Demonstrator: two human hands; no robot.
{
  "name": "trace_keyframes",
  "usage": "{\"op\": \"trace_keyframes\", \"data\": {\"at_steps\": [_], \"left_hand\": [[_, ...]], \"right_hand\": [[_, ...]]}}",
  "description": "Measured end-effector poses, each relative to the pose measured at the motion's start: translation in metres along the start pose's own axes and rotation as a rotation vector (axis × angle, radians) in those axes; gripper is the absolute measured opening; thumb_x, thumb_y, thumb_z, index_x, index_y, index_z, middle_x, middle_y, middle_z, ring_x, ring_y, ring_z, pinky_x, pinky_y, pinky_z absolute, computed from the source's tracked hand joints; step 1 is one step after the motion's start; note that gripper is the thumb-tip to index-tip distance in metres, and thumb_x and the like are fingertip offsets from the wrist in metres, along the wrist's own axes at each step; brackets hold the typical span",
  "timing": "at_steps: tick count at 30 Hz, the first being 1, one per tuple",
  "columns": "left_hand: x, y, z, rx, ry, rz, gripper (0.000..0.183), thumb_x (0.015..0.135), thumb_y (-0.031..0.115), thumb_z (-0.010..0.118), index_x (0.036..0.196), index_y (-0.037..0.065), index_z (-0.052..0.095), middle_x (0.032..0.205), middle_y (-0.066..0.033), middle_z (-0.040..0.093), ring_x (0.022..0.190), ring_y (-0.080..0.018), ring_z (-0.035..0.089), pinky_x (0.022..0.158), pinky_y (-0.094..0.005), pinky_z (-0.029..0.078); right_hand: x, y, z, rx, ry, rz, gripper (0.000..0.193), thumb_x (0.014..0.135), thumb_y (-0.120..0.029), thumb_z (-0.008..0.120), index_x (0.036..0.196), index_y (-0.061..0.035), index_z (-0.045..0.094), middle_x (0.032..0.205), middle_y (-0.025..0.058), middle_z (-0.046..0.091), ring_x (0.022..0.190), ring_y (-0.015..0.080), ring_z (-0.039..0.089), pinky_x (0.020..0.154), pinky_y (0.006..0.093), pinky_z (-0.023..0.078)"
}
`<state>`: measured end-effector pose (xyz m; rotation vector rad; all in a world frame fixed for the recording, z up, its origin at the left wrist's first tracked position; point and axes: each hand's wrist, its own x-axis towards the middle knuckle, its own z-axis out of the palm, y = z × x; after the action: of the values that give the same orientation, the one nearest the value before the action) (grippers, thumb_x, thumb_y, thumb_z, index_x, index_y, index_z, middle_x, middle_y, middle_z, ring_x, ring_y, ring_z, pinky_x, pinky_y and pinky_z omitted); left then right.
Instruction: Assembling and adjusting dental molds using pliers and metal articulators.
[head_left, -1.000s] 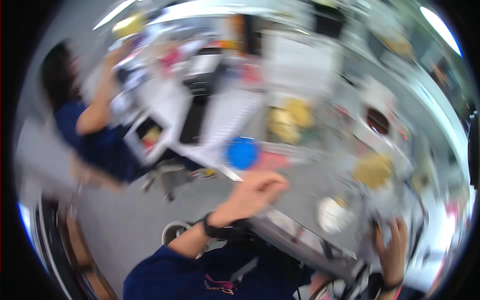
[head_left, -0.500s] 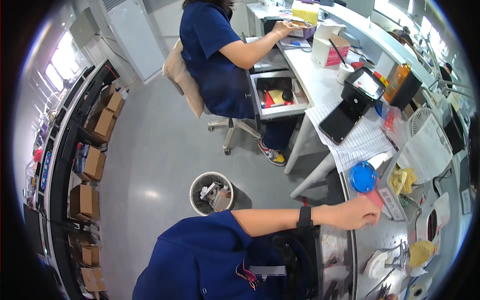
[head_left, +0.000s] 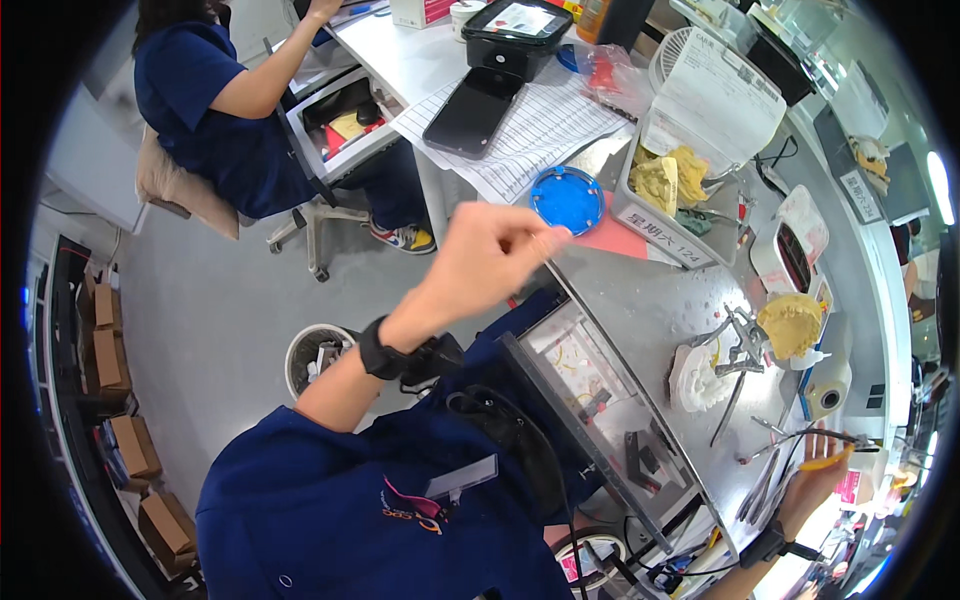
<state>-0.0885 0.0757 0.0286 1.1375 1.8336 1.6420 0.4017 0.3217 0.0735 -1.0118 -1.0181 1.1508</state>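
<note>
My left hand (head_left: 490, 258) is lifted in front of the bench edge, its fingers curled in, thumb tip close to the index finger. It is slightly blurred, and whatever might be inside is hidden. Just beyond the thumb lies a blue round disc with a raised rim (head_left: 567, 200), beside a pink sheet (head_left: 612, 238). At the lower right my right hand (head_left: 808, 485) has its fingers stretched and apart, near a thin dark cable. An orange-yellow patch crosses it; I cannot tell what that is. A yellow dental cast (head_left: 790, 325) on a metal articulator (head_left: 740, 340) stands nearby.
A grey tray (head_left: 672, 232) holds yellow casts. A black phone (head_left: 474, 112) rests on printed sheets (head_left: 440, 125) by a black box (head_left: 512, 40). Below the bench, a drawer (head_left: 590, 380) stands pulled out. A co-worker (head_left: 215, 120) sits at the far left; a waste bin (head_left: 318, 360) is on the floor.
The view has swung to the right. My left hand has come back from beside the pink sheet toward me, fingers still curled. My right hand now shows at the lower right.
</note>
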Motion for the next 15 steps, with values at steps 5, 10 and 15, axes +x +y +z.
{"op": "trace_keyframes", "data": {"at_steps": [5, 10, 15], "left_hand": [[0.014, 0.004, -0.009, 0.263, 0.066, 0.043, 0.017, 0.083, 0.016, 0.074, 0.080, 0.000, 0.068, 0.064, -0.0007, 0.062, 0.057, -0.0068, 0.056, 0.051, -0.0238, 0.041], [0.020, -0.013, 0.019, 0.583, 0.040, 0.487, 0.019, 0.077, 0.011, 0.073, 0.092, 0.001, 0.066, 0.094, -0.0143, 0.064, 0.089, -0.0331, 0.058, 0.080, -0.0410, 0.047], [0.017, -0.024, 0.017, 0.523, -0.051, 0.486, 0.008, 0.083, 0.003, 0.064, 0.091, 0.000, 0.063, 0.091, -0.0150, 0.063, 0.086, -0.0356, 0.058, 0.078, -0.0396, 0.048]], "right_hand": [[-0.043, -0.038, 0.002, 0.211, -0.508, 0.023, 0.049, 0.103, -0.029, 0.038, 0.145, -0.0042, 0.030, 0.138, 0.0182, 0.041, 0.125, 0.0267, 0.044, 0.107, 0.0399, 0.037], [-0.116, -0.031, 0.061, 0.078, -0.651, 0.050, 0.050, 0.103, -0.033, 0.041, 0.146, -0.0094, 0.032, 0.105, 0.0083, 0.055, 0.088, 0.0156, 0.053, 0.076, 0.0327, 0.043], [-0.178, 0.017, 0.132, 0.061, -0.734, 0.228, 0.054, 0.100, -0.044, 0.041, 0.131, -0.0003, 0.044, 0.087, 0.0119, 0.058, 0.077, 0.0200, 0.057, 0.068, 0.0325, 0.046]]}}
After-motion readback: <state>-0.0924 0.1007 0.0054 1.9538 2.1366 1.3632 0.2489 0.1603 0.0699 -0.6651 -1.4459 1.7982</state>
